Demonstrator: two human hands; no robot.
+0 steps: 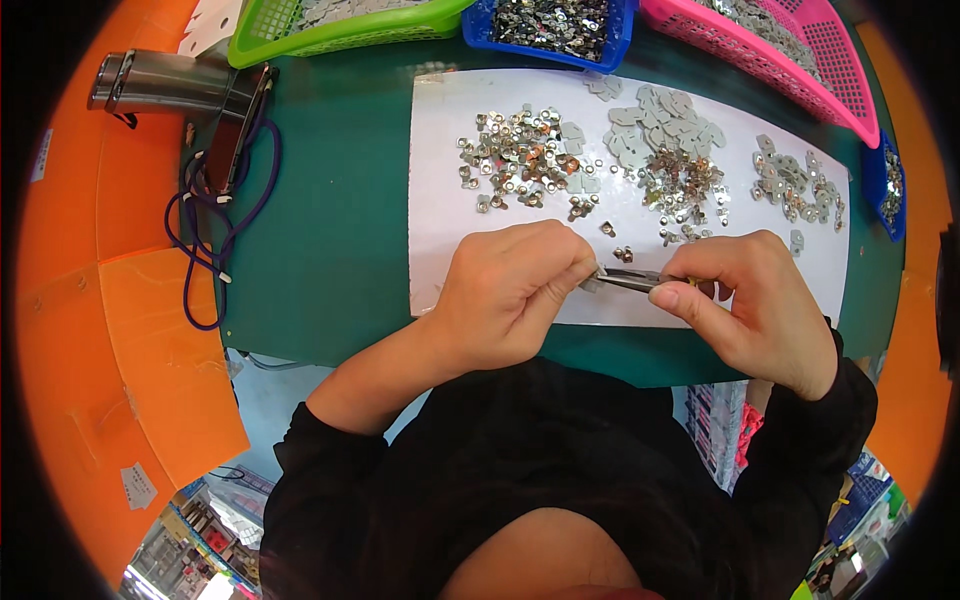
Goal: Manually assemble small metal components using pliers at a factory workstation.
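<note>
My left hand (515, 290) is closed in a pinch on a small grey plate (592, 284), mostly hidden by the fingers. In my right hand (745, 310) is a pair of pliers (635, 280), its slim jaws pointing left and meeting the piece at my left fingertips. Both hands are over the near edge of a white sheet (440, 230). Beyond them lie a heap of small shiny metal clips (520, 155), a pile of flat grey plates (655, 125) with more metal clips (685, 185) against it, and a looser group of grey pieces (795, 185) at the right.
Along the far edge of the green table (320, 220) stand a green basket (350, 40), a blue bin (545, 60) and a pink basket (770, 85), all holding parts. A smaller blue bin (887, 215) is at the right. A steel cup (165, 82) and a phone with a purple cord (275, 165) lie left.
</note>
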